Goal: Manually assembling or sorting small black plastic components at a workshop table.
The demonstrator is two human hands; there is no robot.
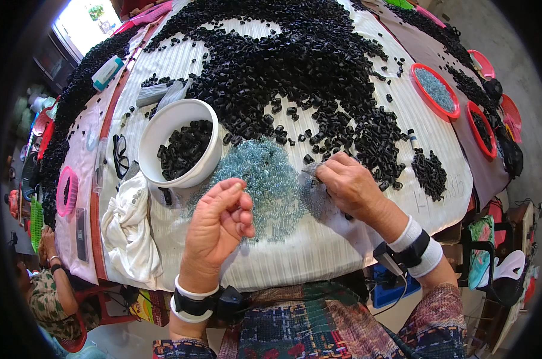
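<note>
My left hand (218, 218) is raised palm up over the near side of a heap of small shiny bluish pieces (262, 179), which look like tiny springs. Its thumb and forefinger press together and the other fingers curl in; anything between them is too small to see. At the heap's right edge, my right hand (350, 184) is closed in a pinch, back of the hand upward. Thin greyish see-through material (311, 194) lies by its fingertips, and what they grip is hidden. Many small black hollow plastic parts (295, 60) spread across the table beyond both hands.
Left of the heap stands a white bowl (147, 152) holding black parts. Eyeglasses (121, 157) and a white cloth (130, 230) lie beside it. At right are a small black pile (429, 173) and a red-rimmed tray (453, 112) of bluish pieces. Another person's hand (47, 242) shows at far left.
</note>
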